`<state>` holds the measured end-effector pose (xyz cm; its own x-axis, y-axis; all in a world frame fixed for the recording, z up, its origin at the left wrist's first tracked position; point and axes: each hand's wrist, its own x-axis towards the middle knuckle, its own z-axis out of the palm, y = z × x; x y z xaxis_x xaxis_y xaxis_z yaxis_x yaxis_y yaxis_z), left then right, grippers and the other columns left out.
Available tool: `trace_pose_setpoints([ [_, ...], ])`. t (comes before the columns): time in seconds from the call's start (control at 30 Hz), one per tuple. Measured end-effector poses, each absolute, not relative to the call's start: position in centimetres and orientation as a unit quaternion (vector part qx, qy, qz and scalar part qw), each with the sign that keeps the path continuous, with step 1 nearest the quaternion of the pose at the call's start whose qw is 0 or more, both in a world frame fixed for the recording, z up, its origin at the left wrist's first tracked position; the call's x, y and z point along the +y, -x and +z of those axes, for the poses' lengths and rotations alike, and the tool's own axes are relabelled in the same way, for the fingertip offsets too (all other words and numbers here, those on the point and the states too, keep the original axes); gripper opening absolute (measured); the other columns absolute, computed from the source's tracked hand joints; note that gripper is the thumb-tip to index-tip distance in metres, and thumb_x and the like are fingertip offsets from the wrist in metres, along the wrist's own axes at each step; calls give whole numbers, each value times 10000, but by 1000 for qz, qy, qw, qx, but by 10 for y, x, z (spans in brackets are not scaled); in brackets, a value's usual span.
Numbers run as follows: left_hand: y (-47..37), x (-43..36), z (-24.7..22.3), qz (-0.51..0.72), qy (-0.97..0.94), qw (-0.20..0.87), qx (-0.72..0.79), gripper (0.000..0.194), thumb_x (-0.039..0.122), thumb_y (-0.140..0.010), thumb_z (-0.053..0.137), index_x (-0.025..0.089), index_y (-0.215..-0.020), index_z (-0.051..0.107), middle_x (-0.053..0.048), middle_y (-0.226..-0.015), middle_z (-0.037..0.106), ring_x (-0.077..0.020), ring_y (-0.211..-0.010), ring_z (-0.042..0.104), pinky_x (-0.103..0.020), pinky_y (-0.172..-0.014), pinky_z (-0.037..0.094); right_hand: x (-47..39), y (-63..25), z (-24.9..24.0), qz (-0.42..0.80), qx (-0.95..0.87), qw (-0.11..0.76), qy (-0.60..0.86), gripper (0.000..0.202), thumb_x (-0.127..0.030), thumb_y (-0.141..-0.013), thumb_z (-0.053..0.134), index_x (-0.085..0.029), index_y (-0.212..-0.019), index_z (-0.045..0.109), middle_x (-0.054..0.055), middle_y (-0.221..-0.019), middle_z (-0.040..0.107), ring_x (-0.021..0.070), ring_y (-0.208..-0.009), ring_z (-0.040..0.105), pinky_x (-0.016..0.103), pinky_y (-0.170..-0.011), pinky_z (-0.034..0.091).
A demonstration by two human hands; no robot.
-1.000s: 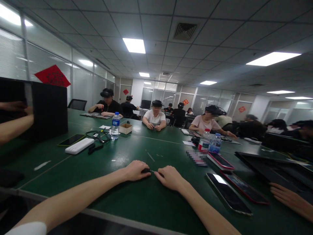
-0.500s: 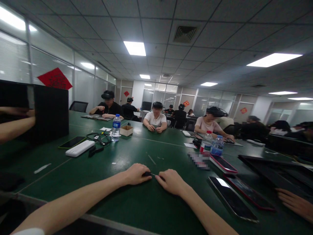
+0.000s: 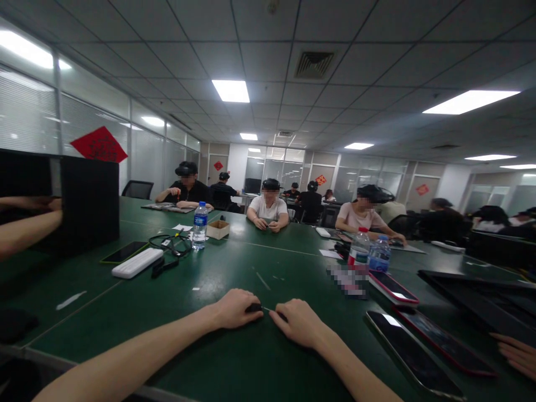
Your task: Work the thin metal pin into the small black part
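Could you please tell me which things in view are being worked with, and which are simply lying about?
Being worked with:
small dark object with a thin shaft, in the left hand
right hand, close to the shaft's tip

Lying about:
white slab-like device
black cable
small box
red-capped bottle
red-edged phone

No legible text; no numbers
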<state>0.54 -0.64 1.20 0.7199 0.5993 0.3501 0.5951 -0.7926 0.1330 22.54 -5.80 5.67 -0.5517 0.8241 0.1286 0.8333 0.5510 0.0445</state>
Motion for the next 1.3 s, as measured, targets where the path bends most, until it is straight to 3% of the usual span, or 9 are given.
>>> trace_pose_setpoints([
  [0.77, -6, -9, 14, 193, -928, 21, 317, 305, 400, -904, 488, 230, -1141, 578, -42, -1023, 677, -206, -897, 639, -283, -756, 461, -60, -224, 57, -45, -882, 48, 467, 480, -496, -954, 329, -196, -841, 686, 63, -785, 688, 174, -706, 621, 261, -695, 414],
  [1.3, -5, -10, 14, 190, -932, 6, 309, 297, 422, -912, 474, 214, -1081, 603, -47, -983, 680, -209, -882, 639, -282, -743, 453, -61, -222, 60, -57, -878, 38, 474, 537, -525, -963, 273, -196, -824, 674, 72, -803, 692, 178, -703, 623, 259, -653, 402],
])
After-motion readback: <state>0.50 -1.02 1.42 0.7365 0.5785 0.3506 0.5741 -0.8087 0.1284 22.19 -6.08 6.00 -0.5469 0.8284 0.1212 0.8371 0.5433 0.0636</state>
